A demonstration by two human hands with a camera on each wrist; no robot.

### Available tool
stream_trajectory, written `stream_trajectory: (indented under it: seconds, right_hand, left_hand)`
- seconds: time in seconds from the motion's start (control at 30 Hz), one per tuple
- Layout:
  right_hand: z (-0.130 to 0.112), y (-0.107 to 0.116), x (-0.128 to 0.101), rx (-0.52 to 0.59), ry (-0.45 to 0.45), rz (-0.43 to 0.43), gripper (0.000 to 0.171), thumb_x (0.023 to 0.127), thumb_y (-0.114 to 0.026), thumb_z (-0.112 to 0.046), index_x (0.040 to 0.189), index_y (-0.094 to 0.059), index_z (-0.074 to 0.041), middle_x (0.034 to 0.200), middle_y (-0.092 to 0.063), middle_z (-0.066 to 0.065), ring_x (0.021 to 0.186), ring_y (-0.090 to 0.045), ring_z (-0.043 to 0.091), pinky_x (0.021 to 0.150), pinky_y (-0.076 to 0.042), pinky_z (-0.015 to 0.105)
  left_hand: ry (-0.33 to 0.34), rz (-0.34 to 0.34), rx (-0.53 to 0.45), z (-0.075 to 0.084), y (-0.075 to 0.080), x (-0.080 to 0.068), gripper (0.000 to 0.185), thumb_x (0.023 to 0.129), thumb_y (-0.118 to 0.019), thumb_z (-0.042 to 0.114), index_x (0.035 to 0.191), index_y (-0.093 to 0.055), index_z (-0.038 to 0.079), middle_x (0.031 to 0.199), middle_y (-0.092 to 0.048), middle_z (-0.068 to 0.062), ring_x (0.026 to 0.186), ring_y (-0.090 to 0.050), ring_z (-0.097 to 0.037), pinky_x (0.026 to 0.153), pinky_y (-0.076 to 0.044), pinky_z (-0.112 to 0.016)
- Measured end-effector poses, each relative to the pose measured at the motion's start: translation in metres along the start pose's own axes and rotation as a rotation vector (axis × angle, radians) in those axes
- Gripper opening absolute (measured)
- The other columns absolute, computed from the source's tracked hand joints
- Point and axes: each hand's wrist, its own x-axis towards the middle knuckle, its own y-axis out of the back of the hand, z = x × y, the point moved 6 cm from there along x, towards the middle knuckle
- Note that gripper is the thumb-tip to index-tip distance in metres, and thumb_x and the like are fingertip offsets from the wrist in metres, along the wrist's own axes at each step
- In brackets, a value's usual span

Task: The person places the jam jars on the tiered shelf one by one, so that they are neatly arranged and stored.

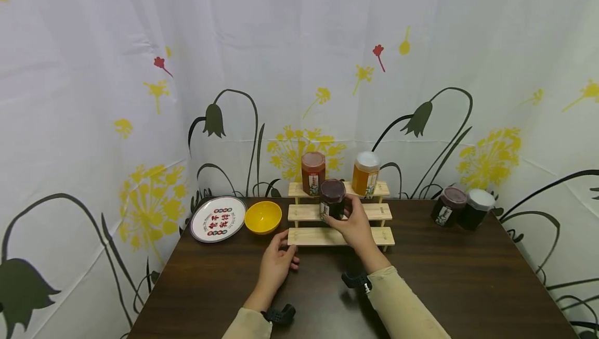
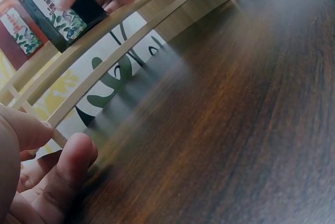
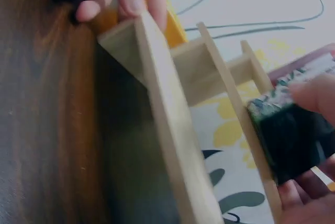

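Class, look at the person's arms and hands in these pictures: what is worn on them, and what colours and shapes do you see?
Both arms wear pale beige long sleeves. A small black camera mount sits at each wrist, just behind the bare left hand and right hand. No gloves, rings or cables are visible.

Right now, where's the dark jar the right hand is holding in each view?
Head: dark jar at centre, on the rack's middle step.
Left wrist: top left, under fingers.
Right wrist: right edge, behind a blurred finger.
Shared landmark: the wooden rack.

Staged home-style setup: floral curtain (image 1: 299,68) backdrop w/ dark wood table (image 1: 468,287), jar rack (image 1: 340,236).
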Motion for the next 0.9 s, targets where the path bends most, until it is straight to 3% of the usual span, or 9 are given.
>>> stream_trajectory:
  seconds: [0.2, 0.5, 0.9]
  right_hand:
    - [-0.0004, 0.0013, 0.0063, 0.043, -0.026, -0.084, 0.082, 0.083, -0.091, 0.001, 0.152, -0.046, -0.002, 0.154, -0.053, 0.021, 0.146, -0.057, 0.041, 0.127, -0.046, 0.055]
    - [-0.0005, -0.0062, 0.0077, -0.057, -0.031, -0.035, 0.077, 0.083, -0.097, -0.012, 0.147, -0.054, -0.011, 0.149, -0.063, 0.014, 0.139, -0.064, 0.036, 0.122, -0.052, 0.055]
    - [0.0019, -0.0067, 0.0066, -0.054, -0.072, -0.024, 0.075, 0.082, -0.098, -0.015, 0.147, -0.059, -0.014, 0.147, -0.067, 0.011, 0.138, -0.066, 0.034, 0.12, -0.054, 0.054]
  left_hand:
    - [-0.002, 0.002, 0.0, 0.0014, 0.0004, 0.0009, 0.053, 0.107, -0.069, 0.01, 0.157, -0.052, 0.007, 0.128, -0.069, -0.024, 0.075, -0.075, -0.024, 0.062, -0.068, -0.033]
    - [-0.004, 0.003, 0.005, 0.0016, 0.001, 0.0003, 0.053, 0.108, -0.068, 0.01, 0.158, -0.051, 0.006, 0.128, -0.068, -0.025, 0.075, -0.075, -0.023, 0.062, -0.068, -0.032]
    - [0.009, 0.001, 0.004, 0.0012, -0.0006, -0.0001, 0.053, 0.108, -0.068, 0.011, 0.158, -0.052, 0.009, 0.129, -0.068, -0.023, 0.076, -0.075, -0.024, 0.062, -0.068, -0.032]
